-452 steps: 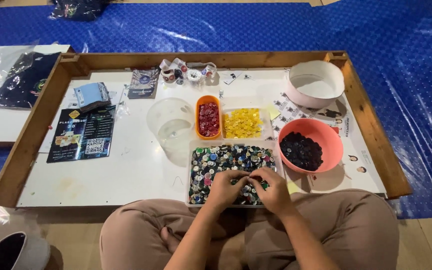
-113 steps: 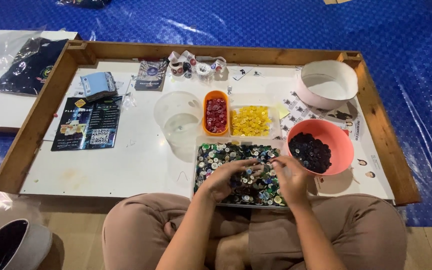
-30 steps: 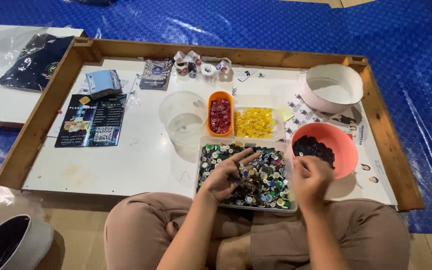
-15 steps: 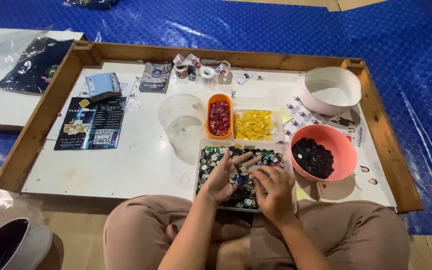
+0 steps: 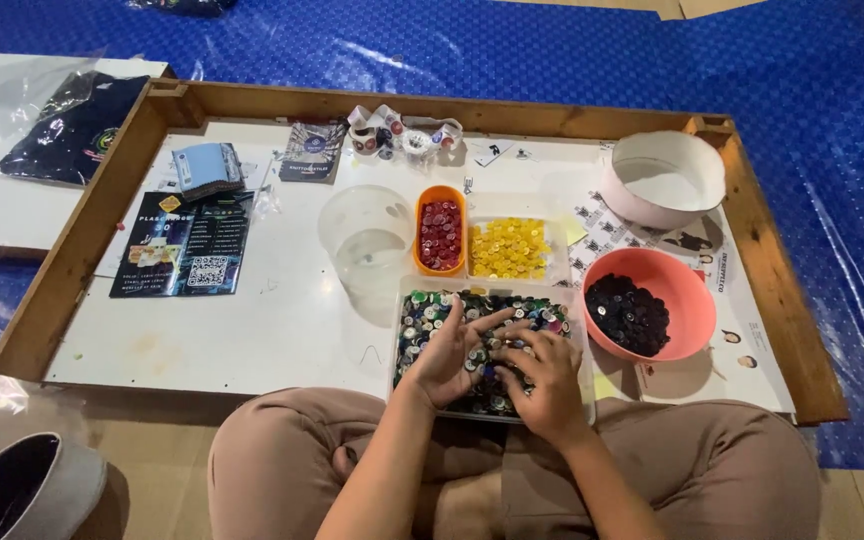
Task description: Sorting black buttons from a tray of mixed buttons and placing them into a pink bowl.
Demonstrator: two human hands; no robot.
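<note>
Blue plastic sheet covers the floor at the top of the frame, and a white board with a wooden frame (image 5: 82, 240) lies on it. Low in the middle sits a clear tray of mixed buttons (image 5: 432, 310). Both hands rest in it and hide most of the buttons. The left hand (image 5: 449, 352) lies palm up, fingers half open, with some buttons on it. The right hand (image 5: 544, 382) is curled, palm down; whether it grips a button is hard to see. A pink bowl of dark buttons (image 5: 642, 310) sits just right.
</note>
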